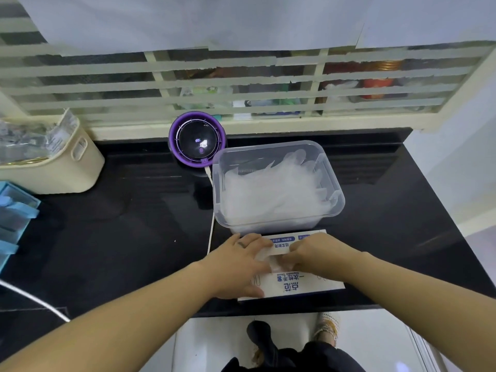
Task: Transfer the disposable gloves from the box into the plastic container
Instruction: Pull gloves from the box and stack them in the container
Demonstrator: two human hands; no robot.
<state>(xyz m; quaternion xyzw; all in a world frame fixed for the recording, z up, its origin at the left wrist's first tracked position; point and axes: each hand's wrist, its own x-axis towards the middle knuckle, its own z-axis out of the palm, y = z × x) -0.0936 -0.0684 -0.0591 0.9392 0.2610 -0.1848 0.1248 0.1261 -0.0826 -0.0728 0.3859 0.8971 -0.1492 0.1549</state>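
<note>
A white cardboard box with blue print (300, 284) is laid flat at the near edge of a glossy black table (134, 224). Just beyond it, nearly touching its far edge, a clear rectangular plastic container (218, 181) is set without a lid. A loose heap of thin translucent disposable gloves (271, 191) is held inside the container and fills most of it.

The left hand (241, 264) is spread on the left part of the box top, its fingers kept fairly straight and pressed flat, with the thumb laid along the near side. The right hand (311, 255) is placed close beside it at the slot in the box top; its fingers are curled, and a crumpled clear glove (276, 264) is pinched there.

A round purple-and-black device (197, 139) is seen behind the container's left corner, and a white cable (212, 226) is run from it toward the near edge. A cream plastic bin (67, 167) is placed far to the left.
</note>
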